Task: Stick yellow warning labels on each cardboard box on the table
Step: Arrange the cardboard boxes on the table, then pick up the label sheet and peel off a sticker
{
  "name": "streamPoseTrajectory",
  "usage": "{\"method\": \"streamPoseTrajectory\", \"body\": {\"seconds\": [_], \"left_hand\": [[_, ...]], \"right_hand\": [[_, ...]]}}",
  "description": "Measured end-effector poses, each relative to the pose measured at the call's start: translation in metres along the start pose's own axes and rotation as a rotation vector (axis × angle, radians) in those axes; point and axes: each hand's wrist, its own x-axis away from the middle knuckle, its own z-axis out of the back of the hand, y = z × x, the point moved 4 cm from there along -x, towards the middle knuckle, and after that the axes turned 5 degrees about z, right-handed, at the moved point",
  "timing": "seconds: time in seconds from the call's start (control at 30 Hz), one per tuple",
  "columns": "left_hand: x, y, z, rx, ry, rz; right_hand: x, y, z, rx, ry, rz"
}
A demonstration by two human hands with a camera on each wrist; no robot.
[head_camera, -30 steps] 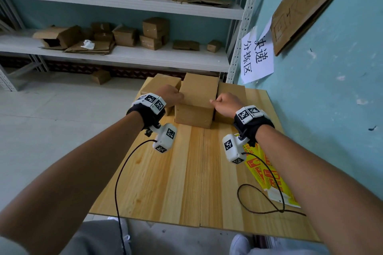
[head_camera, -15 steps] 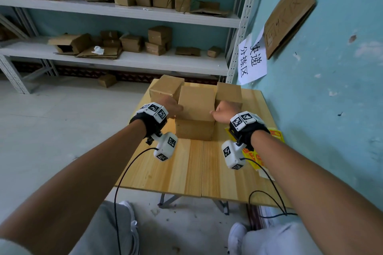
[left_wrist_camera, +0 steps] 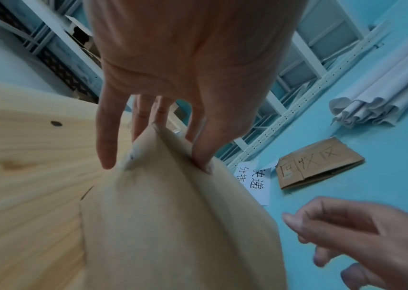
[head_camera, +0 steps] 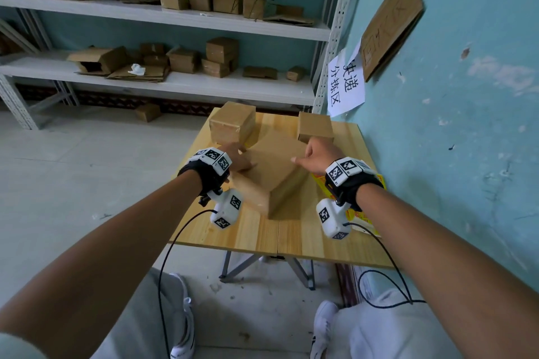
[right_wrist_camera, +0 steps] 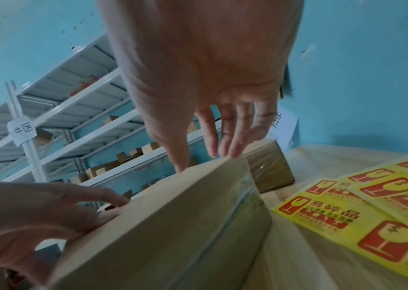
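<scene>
Three plain cardboard boxes stand on the wooden table (head_camera: 291, 239). The large middle box (head_camera: 277, 172) sits turned diagonally. My left hand (head_camera: 240, 159) grips its left corner, thumb on one face and fingers on the other, as the left wrist view shows on the box (left_wrist_camera: 173, 225). My right hand (head_camera: 316, 153) is at its far right edge; in the right wrist view its straight fingertips (right_wrist_camera: 222, 153) touch the box (right_wrist_camera: 173, 225). Sheets of yellow warning labels (head_camera: 364, 214) (right_wrist_camera: 371, 212) lie under my right wrist. No label shows on any box.
A smaller box (head_camera: 232, 122) stands at the back left of the table and another (head_camera: 315, 127) at the back right. The blue wall runs along the table's right side. Shelves (head_camera: 175, 84) with more boxes stand behind.
The middle box has been pulled nearer and turned diagonally. My right hand has come off its side, fingers now straight at its edge. The head view has drawn back from the table.
</scene>
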Motion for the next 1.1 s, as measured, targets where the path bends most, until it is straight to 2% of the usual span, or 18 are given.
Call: {"method": "streamPoseTrajectory", "body": {"seconds": [0.07, 0.23, 0.33, 0.43, 0.63, 0.87, 1.1], "left_hand": [[-0.001, 0.000, 0.003, -0.006, -0.032, -0.005], [-0.005, 0.000, 0.005, -0.009, -0.084, -0.084], [-0.010, 0.004, 0.002, -0.119, 0.029, -0.135], [-0.013, 0.005, -0.008, -0.071, 0.120, -0.123], [-0.025, -0.001, -0.017, 0.085, 0.128, -0.108], [-0.038, -0.013, -0.013, 0.271, 0.142, -0.185], [-0.044, -0.020, -0.020, 0.395, 0.155, -0.234]], "right_hand": [[0.001, 0.009, 0.004, -0.025, 0.028, -0.021], [0.001, 0.015, -0.007, -0.089, -0.091, 0.022], [0.005, 0.015, -0.014, -0.099, -0.082, 0.010], [0.008, 0.020, -0.026, -0.122, -0.103, -0.016], [0.005, 0.031, -0.037, -0.270, 0.063, -0.086], [0.000, 0.041, -0.042, -0.407, 0.141, -0.068], [-0.006, 0.050, -0.052, -0.448, 0.205, -0.044]]}}
